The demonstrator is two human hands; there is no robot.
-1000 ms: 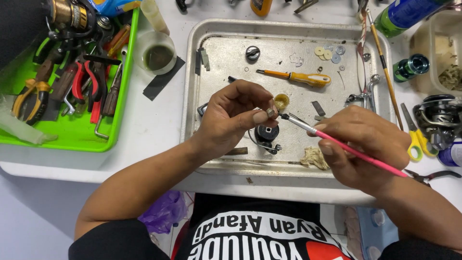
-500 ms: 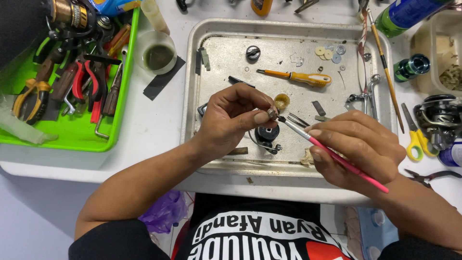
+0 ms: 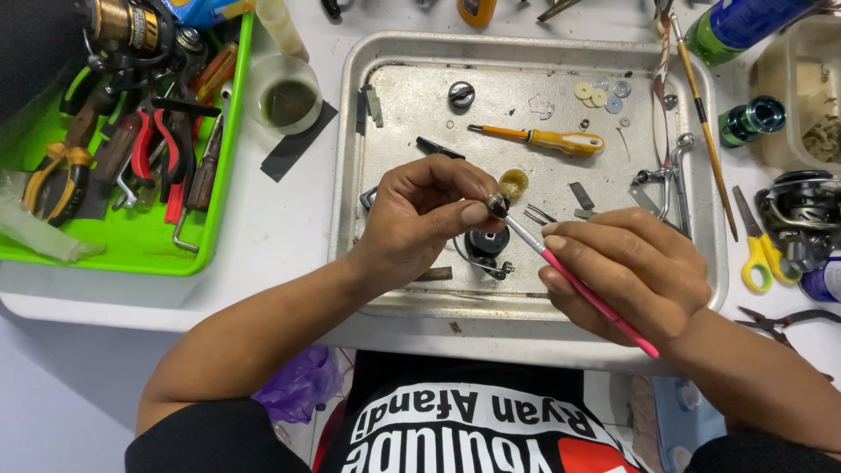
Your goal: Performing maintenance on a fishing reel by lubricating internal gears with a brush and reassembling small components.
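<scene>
My left hand (image 3: 420, 219) pinches a small dark round part (image 3: 497, 207) between thumb and fingertips over the metal tray (image 3: 350, 175). My right hand (image 3: 635, 271) holds a thin pink-handled brush (image 3: 578, 285), and its tip touches that small part. Just beyond the part a small yellow ring-shaped piece (image 3: 513, 182) lies on the tray. Under my hands sits a black round part (image 3: 487, 243) with a wire bail beside it. A yellow-handled screwdriver (image 3: 547, 138) lies farther back on the tray.
A green tray (image 3: 131, 250) of pliers and tools stands at left, with a fishing reel (image 3: 123, 26) at its back. A small cup of dark liquid (image 3: 285, 96) is beside it. At right are yellow scissors (image 3: 758, 245), another reel (image 3: 802, 210) and a green spool (image 3: 752, 121).
My right hand has swung the brush so its handle points more downward and the tip has come in onto the part held by my left hand. The left hand has barely moved.
</scene>
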